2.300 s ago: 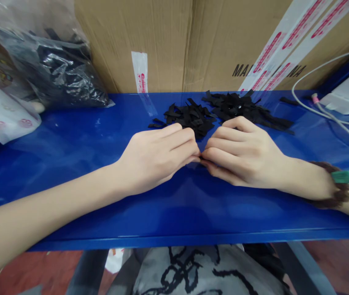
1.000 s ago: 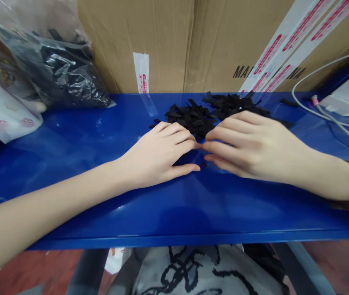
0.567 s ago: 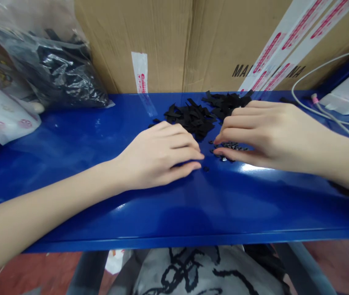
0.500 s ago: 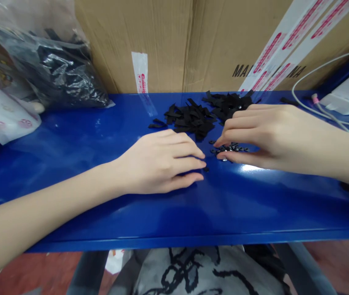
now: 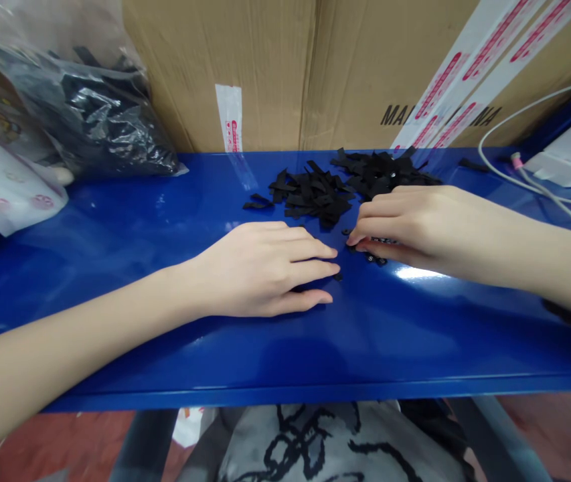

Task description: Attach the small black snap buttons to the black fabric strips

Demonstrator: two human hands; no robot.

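My left hand rests palm down on the blue table, its fingers stretched out and apart. A tiny black piece lies at its fingertips. My right hand is over a small heap of little black parts with shiny bits. Its thumb and forefinger are pinched together at the heap's left edge, on what looks like one of those black parts. The hand covers much of the heap. Behind the hands lie two piles of cut black fabric strips, a left pile and a right pile.
A large cardboard box stands along the table's back. At the left are a clear plastic bag of black material and a white printed wrapper. A white cable and a white plastic device sit at the right.
My right thumb and forefinger have closed from a gap into a pinch at the small heap, and that hand has dropped slightly nearer. My left hand has barely shifted, its fingers a little more spread.
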